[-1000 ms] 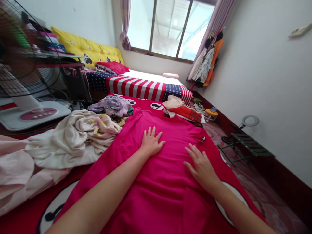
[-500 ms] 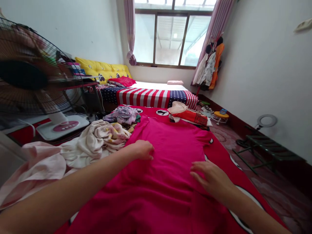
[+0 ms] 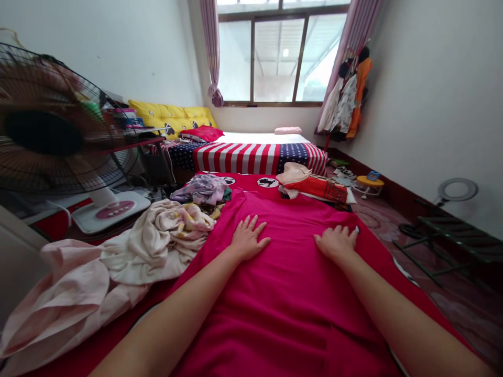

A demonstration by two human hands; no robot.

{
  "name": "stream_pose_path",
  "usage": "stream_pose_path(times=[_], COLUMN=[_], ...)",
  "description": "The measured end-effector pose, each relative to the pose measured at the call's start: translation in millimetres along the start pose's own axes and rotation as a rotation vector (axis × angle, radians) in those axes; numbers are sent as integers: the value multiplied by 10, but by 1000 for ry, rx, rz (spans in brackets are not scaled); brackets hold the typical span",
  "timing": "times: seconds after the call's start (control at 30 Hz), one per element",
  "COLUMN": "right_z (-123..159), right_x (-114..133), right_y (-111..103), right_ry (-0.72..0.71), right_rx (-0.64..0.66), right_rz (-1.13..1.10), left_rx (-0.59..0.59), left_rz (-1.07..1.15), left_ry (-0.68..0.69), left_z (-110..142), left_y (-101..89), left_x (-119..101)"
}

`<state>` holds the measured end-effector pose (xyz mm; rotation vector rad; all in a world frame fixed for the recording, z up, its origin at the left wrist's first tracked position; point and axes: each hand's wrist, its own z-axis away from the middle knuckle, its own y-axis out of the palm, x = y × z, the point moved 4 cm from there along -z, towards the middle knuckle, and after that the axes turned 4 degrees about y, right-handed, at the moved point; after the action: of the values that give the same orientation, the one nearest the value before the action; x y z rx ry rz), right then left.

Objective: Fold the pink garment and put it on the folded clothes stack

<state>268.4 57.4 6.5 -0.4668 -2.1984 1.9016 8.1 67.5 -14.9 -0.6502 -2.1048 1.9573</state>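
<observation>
A bright pink garment point(image 3: 291, 283) lies spread flat on a red mat in front of me. My left hand point(image 3: 247, 240) rests palm down on its upper left part, fingers stretched out and apart. My right hand point(image 3: 337, 242) presses flat on the upper right part near the garment's edge, fingers extended forward. Neither hand holds anything.
A heap of cream and pale pink laundry point(image 3: 129, 251) lies to the left. A standing fan point(image 3: 51, 136) spins at far left. Folded orange-red clothes point(image 3: 314, 187) sit beyond the garment. A flag-patterned bed point(image 3: 255, 154) lies ahead, a green folding rack point(image 3: 444, 235) at right.
My left hand went from a closed grip at the garment's left edge to lying flat. My right hand slid forward and up to the garment's upper right. The view steadied.
</observation>
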Motion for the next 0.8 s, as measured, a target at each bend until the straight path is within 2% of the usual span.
stream_pose_path(times=[0.1, 0.2, 0.3, 0.4, 0.5, 0.67, 0.8], right_z=[110, 288, 334, 293, 272, 315, 336], right_x=[426, 802, 875, 811, 774, 799, 811], right_y=[-115, -23, 109, 152, 142, 122, 114], right_ry=[-205, -374, -369, -374, -383, -381, -386], right_rx=[-121, -119, -113, -116, -112, -117, -112], right_rz=[-157, -405, -516, -575, -593, -566, -553], left_rx=[25, 34, -52, -93, -77, -63, -83], left_rz=[23, 25, -34, -84, -95, -68, -24], left_ry=[-5, -69, -261, -439, -529, -601, -622], left_z=[-44, -129, -224, -289, -319, -318, -314], left_y=[-124, -355, -631, -775, -749, -612, -587], left_x=[-24, 141, 480, 774, 906, 965, 994])
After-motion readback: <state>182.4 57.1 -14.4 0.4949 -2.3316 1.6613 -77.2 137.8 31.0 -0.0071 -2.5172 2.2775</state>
